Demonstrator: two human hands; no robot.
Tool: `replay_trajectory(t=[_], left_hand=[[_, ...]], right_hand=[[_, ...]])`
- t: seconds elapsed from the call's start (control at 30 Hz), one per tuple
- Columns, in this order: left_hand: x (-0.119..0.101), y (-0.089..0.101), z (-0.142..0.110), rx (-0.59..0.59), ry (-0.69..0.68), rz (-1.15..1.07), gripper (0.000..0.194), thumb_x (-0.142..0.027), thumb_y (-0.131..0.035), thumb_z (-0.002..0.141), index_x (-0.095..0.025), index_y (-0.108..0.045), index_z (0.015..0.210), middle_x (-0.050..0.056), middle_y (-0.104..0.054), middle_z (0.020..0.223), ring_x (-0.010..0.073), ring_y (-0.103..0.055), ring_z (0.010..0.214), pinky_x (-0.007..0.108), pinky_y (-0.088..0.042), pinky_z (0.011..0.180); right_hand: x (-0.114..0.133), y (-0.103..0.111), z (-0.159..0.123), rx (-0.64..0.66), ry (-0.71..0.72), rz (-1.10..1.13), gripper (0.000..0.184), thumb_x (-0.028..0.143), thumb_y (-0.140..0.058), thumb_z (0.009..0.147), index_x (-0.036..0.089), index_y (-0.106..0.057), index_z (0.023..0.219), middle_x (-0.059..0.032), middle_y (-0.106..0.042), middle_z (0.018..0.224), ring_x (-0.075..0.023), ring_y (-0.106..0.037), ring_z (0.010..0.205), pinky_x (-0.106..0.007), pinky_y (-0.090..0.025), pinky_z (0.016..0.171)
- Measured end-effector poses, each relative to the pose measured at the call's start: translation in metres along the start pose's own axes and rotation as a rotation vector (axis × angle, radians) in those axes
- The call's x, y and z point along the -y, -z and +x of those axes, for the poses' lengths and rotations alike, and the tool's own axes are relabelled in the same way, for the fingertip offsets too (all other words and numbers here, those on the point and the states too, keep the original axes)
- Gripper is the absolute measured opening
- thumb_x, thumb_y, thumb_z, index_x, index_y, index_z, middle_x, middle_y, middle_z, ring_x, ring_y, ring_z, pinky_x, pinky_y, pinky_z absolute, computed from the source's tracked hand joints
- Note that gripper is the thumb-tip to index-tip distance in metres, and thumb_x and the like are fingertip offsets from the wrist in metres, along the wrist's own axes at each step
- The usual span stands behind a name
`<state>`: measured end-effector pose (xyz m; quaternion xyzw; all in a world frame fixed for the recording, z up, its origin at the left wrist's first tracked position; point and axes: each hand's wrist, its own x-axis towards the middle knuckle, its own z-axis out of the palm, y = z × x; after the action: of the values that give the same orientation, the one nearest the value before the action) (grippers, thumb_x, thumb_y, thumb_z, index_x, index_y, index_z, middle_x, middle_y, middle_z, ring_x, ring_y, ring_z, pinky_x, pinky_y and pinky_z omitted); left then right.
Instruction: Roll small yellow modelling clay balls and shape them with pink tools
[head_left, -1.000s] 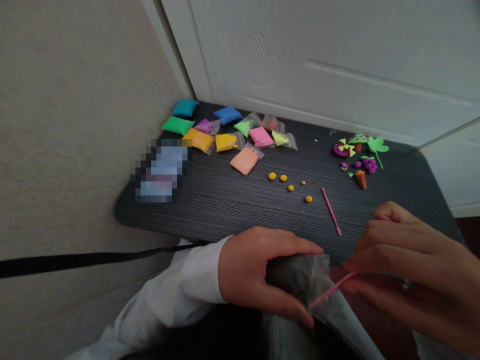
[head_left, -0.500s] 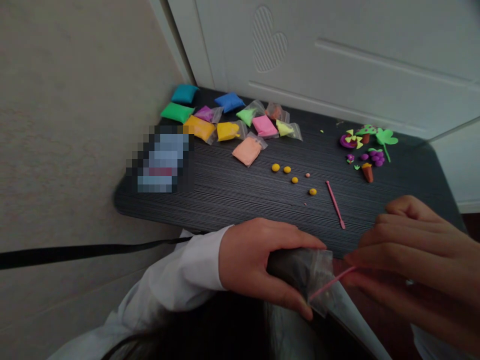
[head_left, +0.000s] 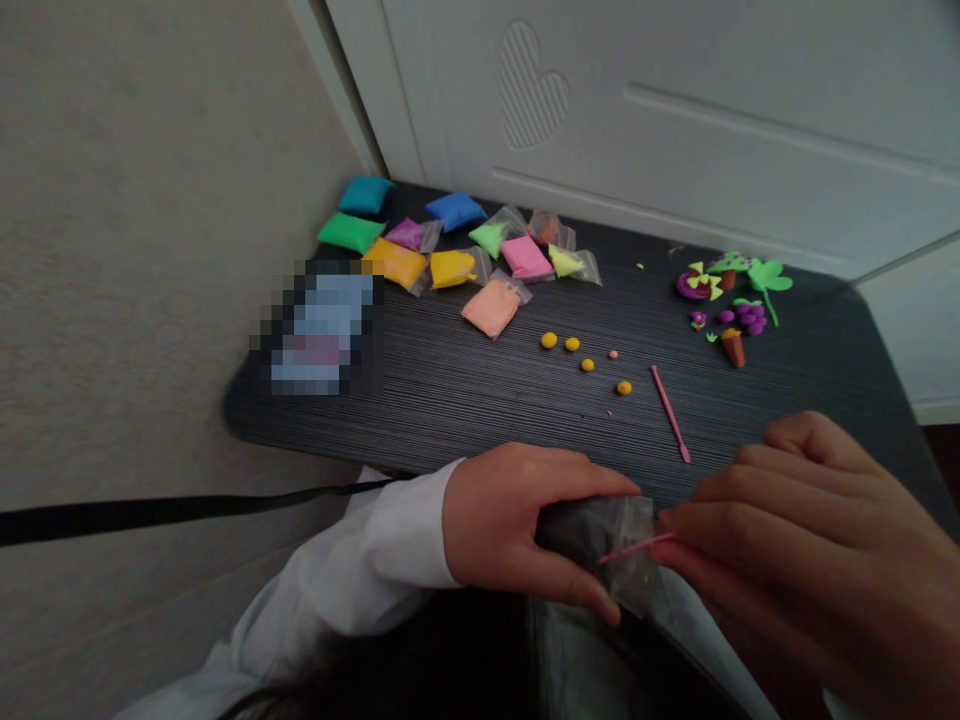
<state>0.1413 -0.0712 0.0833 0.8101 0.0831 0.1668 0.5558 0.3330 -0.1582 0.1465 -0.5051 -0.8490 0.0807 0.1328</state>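
My left hand (head_left: 510,525) is wrapped round a clear zip bag of black clay (head_left: 574,528), held in front of the table's near edge. The bag's clear mouth points right. Between the closed fingers of my right hand (head_left: 795,540) is a thin pink modelling tool (head_left: 637,548), its tip at the bag's mouth; whether it touches the clay I cannot tell. Another pink modelling tool (head_left: 670,412) lies on the table beyond my right hand. To its left rest several small yellow clay balls (head_left: 572,344) and a tiny peach ball (head_left: 613,354).
Coloured clay bags, among them a peach one (head_left: 492,307), cover the back left of the dark table (head_left: 420,400). A blurred-out phone-like object (head_left: 322,325) lies at the left. Finished clay pieces, including purple grapes (head_left: 751,319), sit at the back right. A white panel (head_left: 705,60) stands behind.
The pink tool in my right hand has moved left and up, further over the bag's mouth. My right hand has come closer to the bag. The view has shifted slightly.
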Motion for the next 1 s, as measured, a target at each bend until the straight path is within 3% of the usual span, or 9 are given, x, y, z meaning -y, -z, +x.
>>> replay_trajectory(t=[0.2, 0.33, 0.53, 0.6, 0.73, 0.87, 1.0], left_hand=[[0.0, -0.008, -0.002, -0.227, -0.007, 0.134, 0.061, -0.037, -0.071, 0.064, -0.012, -0.053, 0.116, 0.009, -0.066, 0.097, 0.0175, -0.06, 0.085, 0.025, -0.044, 0.079], [-0.001, -0.008, 0.0, -0.261, -0.087, 0.206, 0.063, -0.041, -0.071, 0.063, -0.013, -0.052, 0.116, 0.007, -0.066, 0.095, 0.017, -0.06, 0.084, 0.026, -0.045, 0.079], [0.0, -0.01, 0.0, -0.321, -0.138, 0.408, 0.06, -0.042, -0.066, 0.069, -0.013, -0.048, 0.118, 0.008, -0.065, 0.097, 0.0177, -0.059, 0.088, 0.028, -0.046, 0.08], [0.001, -0.011, 0.0, -0.386, -0.121, 0.467, 0.058, -0.04, -0.066, 0.069, -0.014, -0.047, 0.118, 0.008, -0.064, 0.099, 0.0177, -0.058, 0.09, 0.029, -0.046, 0.081], [0.007, -0.012, -0.001, -0.568, -0.026, 0.531, 0.059, -0.035, -0.069, 0.067, -0.015, -0.044, 0.117, 0.008, -0.061, 0.098, 0.0179, -0.057, 0.089, 0.03, -0.047, 0.08], [0.013, -0.013, -0.001, -0.683, -0.061, 0.557, 0.052, -0.03, -0.071, 0.064, -0.017, -0.046, 0.108, 0.007, -0.06, 0.094, 0.0196, -0.057, 0.088, 0.033, -0.049, 0.077], [0.017, -0.015, -0.001, -0.783, -0.102, 0.596, 0.052, -0.025, -0.073, 0.062, -0.017, -0.046, 0.106, 0.008, -0.059, 0.093, 0.0205, -0.058, 0.089, 0.034, -0.051, 0.077]], right_hand=[[-0.01, 0.005, -0.016, -0.068, -0.117, 0.076, 0.014, 0.035, -0.051, 0.083, 0.023, -0.059, 0.081, 0.0035, -0.059, 0.062, -0.0113, -0.049, 0.054, -0.03, -0.032, 0.059], [-0.012, 0.004, -0.018, -0.053, -0.255, 0.175, 0.012, 0.034, -0.052, 0.082, 0.024, -0.058, 0.078, 0.0033, -0.056, 0.06, -0.0103, -0.05, 0.055, -0.024, -0.036, 0.048], [-0.001, -0.006, -0.009, 0.002, -0.322, 0.156, 0.014, 0.031, -0.049, 0.084, 0.023, -0.056, 0.075, 0.0031, -0.056, 0.062, -0.0104, -0.051, 0.055, -0.023, -0.037, 0.049], [0.002, -0.008, -0.009, 0.01, -0.309, 0.141, 0.013, 0.028, -0.047, 0.085, 0.024, -0.056, 0.076, 0.0034, -0.057, 0.063, -0.0105, -0.053, 0.057, -0.022, -0.038, 0.05], [0.005, -0.008, -0.016, -0.044, -0.273, 0.048, 0.017, 0.022, -0.042, 0.086, 0.023, -0.055, 0.097, 0.0021, -0.063, 0.073, -0.0102, -0.058, 0.064, -0.021, -0.042, 0.052], [0.008, -0.007, -0.019, -0.126, -0.107, -0.119, 0.028, 0.017, -0.037, 0.087, 0.017, -0.053, 0.11, 0.0003, -0.068, 0.078, -0.0112, -0.056, 0.055, -0.025, -0.043, 0.051], [0.012, -0.005, -0.013, -0.202, 0.002, -0.281, 0.031, 0.01, -0.038, 0.083, 0.01, -0.054, 0.11, -0.0041, -0.07, 0.094, -0.0128, -0.061, 0.06, -0.029, -0.046, 0.056]])
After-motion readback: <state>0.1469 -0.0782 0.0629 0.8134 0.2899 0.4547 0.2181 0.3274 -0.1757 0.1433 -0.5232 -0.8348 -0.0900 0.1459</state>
